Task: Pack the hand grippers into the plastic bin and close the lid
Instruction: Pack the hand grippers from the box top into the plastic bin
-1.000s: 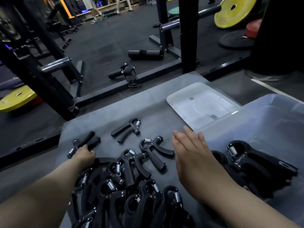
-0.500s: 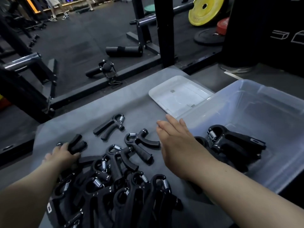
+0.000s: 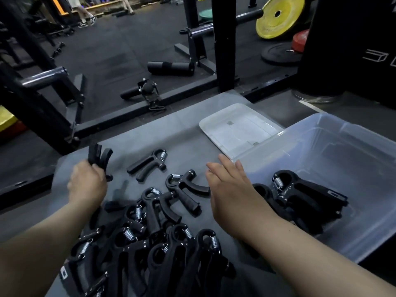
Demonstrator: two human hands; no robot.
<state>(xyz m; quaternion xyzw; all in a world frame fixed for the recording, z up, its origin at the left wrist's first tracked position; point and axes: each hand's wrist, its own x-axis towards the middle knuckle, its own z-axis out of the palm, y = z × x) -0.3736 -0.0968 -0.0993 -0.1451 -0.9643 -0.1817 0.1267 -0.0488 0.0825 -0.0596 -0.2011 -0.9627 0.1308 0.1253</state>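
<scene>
My left hand (image 3: 86,183) is shut on a black hand gripper (image 3: 99,155), lifted off the grey mat with its handles pointing up. My right hand (image 3: 233,194) hovers open and flat, holding nothing, between the pile and the bin. A pile of several black hand grippers (image 3: 150,243) lies on the mat in front of me; two more grippers (image 3: 147,163) (image 3: 184,189) lie apart beyond it. The clear plastic bin (image 3: 321,146) stands at the right with a few grippers (image 3: 304,194) inside. Its white lid (image 3: 240,129) lies flat behind the bin's left corner.
The grey mat (image 3: 171,133) ends at a black rack frame (image 3: 150,103). Beyond it on the gym floor are a black foam roller (image 3: 170,68), a rack upright (image 3: 222,43), a barbell with a yellow plate (image 3: 278,16) and other plates. A person's legs (image 3: 85,16) show far back.
My left hand closed on a gripper at the pile's far left and lifted it off the mat, handles now upright. My right hand stayed open, drifting slightly toward the bin.
</scene>
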